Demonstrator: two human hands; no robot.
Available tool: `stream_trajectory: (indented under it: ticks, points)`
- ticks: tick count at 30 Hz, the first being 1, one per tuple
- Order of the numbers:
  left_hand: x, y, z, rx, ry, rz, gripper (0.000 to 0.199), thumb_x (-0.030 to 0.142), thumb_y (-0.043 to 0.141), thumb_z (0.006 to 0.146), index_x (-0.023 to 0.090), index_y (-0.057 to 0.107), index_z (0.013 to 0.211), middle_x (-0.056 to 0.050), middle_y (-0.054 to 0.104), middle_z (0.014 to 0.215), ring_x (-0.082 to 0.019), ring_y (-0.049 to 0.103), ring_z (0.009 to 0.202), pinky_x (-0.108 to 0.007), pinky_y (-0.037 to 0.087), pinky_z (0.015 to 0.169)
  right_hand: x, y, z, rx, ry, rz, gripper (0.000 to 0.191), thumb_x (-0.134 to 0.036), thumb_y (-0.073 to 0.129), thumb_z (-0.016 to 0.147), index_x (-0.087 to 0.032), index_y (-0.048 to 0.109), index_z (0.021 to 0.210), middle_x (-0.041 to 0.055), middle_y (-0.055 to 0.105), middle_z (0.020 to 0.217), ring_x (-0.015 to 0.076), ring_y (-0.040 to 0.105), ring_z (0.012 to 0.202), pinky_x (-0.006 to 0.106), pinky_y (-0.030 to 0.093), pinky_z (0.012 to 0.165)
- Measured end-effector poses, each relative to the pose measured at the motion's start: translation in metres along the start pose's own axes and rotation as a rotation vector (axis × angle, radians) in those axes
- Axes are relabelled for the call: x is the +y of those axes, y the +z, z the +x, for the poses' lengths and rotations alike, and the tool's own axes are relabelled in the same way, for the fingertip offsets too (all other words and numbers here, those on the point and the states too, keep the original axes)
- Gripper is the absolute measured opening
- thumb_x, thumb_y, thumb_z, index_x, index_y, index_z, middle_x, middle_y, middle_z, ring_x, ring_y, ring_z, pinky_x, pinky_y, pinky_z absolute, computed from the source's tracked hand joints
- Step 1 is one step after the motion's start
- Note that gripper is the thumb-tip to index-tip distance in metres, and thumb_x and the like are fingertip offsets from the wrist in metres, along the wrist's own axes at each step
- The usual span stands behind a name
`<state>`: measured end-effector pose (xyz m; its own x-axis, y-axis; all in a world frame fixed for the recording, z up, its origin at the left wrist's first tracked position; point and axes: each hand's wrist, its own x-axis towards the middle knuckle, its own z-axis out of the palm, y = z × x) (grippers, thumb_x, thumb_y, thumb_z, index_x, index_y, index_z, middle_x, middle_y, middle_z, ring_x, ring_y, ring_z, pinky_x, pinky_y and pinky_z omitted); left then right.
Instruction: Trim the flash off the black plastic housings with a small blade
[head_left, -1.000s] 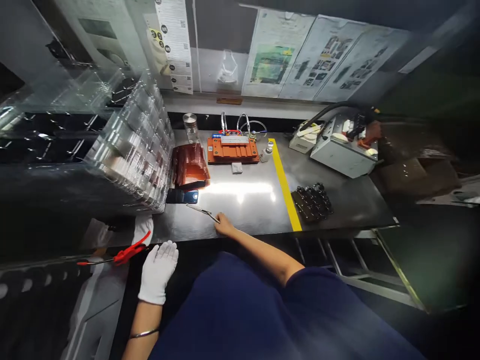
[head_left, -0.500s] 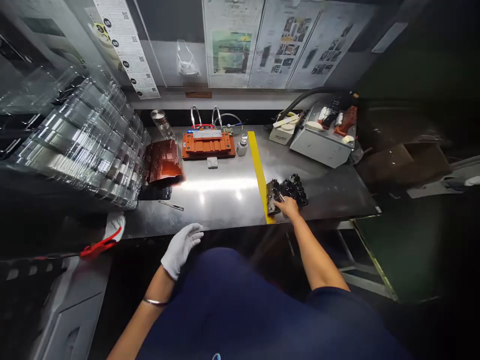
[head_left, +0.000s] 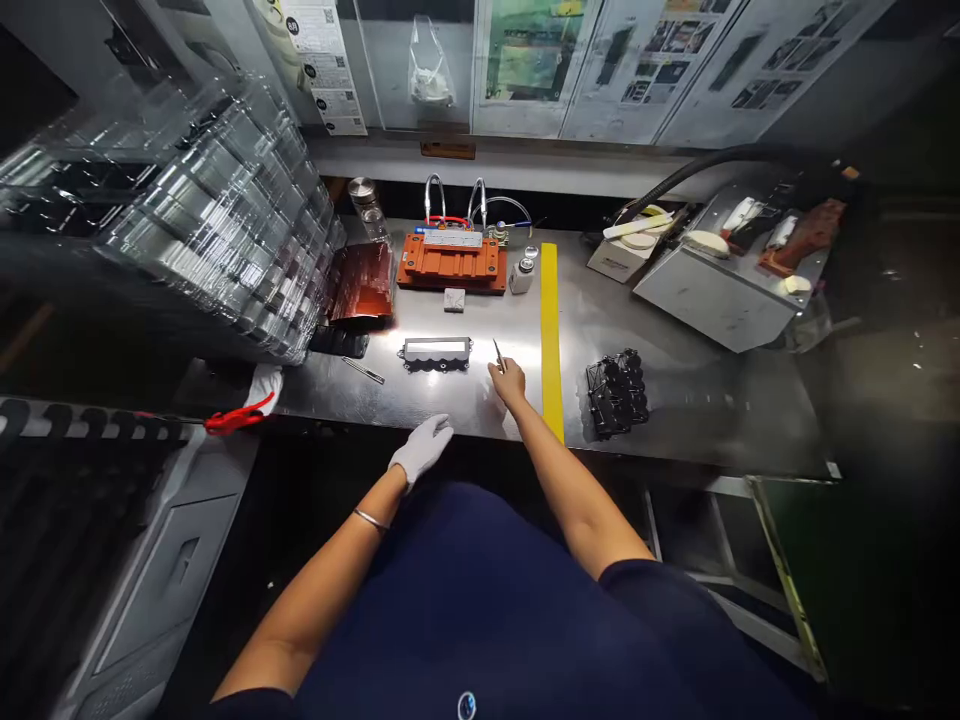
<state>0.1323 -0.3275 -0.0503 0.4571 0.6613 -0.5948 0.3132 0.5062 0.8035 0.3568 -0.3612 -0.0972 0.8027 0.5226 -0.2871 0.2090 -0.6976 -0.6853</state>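
Observation:
My right hand (head_left: 508,383), bare, is closed round a slim pointed tool (head_left: 499,354) that looks like tweezers, its tip directed away from me. Left of that tip, and apart from it, a long black plastic part (head_left: 436,354) with a white strip along its top lies flat on the metal bench. My left hand (head_left: 424,448) wears a white glove and rests at the bench's front edge, fingers stretched out and holding nothing. Several black plastic parts (head_left: 616,394) lie grouped to the right of the yellow tape (head_left: 551,340).
An orange fixture (head_left: 451,262) with hoses stands at the back, beside a small white bottle (head_left: 522,276). Stacked clear trays (head_left: 225,230) rise at the left. A utility knife (head_left: 363,370) lies before a reddish-brown bin (head_left: 364,285). A grey box (head_left: 720,290) stands back right.
My right hand has moved left from the black parts, across the yellow tape. One long black part now lies on the bench left of the tape. My left hand has come further over the bench edge.

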Motion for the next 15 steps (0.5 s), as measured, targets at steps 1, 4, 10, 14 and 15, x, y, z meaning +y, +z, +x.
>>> stream_trajectory:
  ticks: [1,4,10,14,15]
  points:
    - [-0.004,-0.004,-0.005,0.000,-0.010,0.016,0.024,0.010,0.076,0.064,0.023,0.072,0.083,-0.010,0.075,0.098,-0.030,0.066,0.107,-0.039,0.041,0.106,-0.007,0.004,0.004,-0.024,-0.008,0.007,0.023,-0.032,0.055,0.087,-0.017,0.064,0.102,0.0069,0.069,0.098,0.0204,0.062,0.093,0.029,0.046,0.084]
    - [-0.015,-0.019,-0.018,0.010,-0.036,0.057,0.021,0.009,0.075,0.064,0.025,0.072,0.077,-0.008,0.076,0.092,-0.028,0.068,0.102,-0.038,0.043,0.104,-0.033,0.021,0.015,-0.081,-0.039,0.040,0.024,-0.029,0.057,0.088,-0.017,0.064,0.107,0.0096,0.065,0.114,0.0215,0.060,0.104,0.032,0.044,0.092]
    - [-0.026,-0.053,-0.039,0.068,-0.073,0.047,0.021,0.009,0.077,0.063,0.025,0.073,0.076,-0.007,0.076,0.091,-0.028,0.067,0.102,-0.039,0.043,0.104,-0.075,0.059,0.022,-0.311,-0.026,0.141,0.029,-0.030,0.066,0.088,-0.015,0.061,0.113,0.0082,0.063,0.117,0.0211,0.060,0.107,0.041,0.049,0.094]
    - [-0.024,-0.078,-0.047,0.125,-0.071,-0.015,0.020,0.011,0.079,0.064,0.023,0.075,0.080,-0.009,0.075,0.093,-0.027,0.067,0.102,-0.039,0.043,0.104,-0.083,0.066,-0.005,-0.477,0.021,0.240,0.027,-0.035,0.057,0.095,-0.014,0.060,0.111,0.0052,0.064,0.105,0.0152,0.064,0.087,0.033,0.056,0.076]
    - [-0.023,-0.086,-0.048,0.143,-0.064,-0.041,0.021,0.012,0.079,0.065,0.022,0.075,0.083,-0.011,0.075,0.095,-0.027,0.067,0.103,-0.040,0.042,0.104,-0.082,0.061,-0.014,-0.525,0.023,0.271,0.026,-0.036,0.058,0.095,-0.013,0.061,0.106,0.0035,0.065,0.096,0.0128,0.063,0.078,0.029,0.055,0.069]
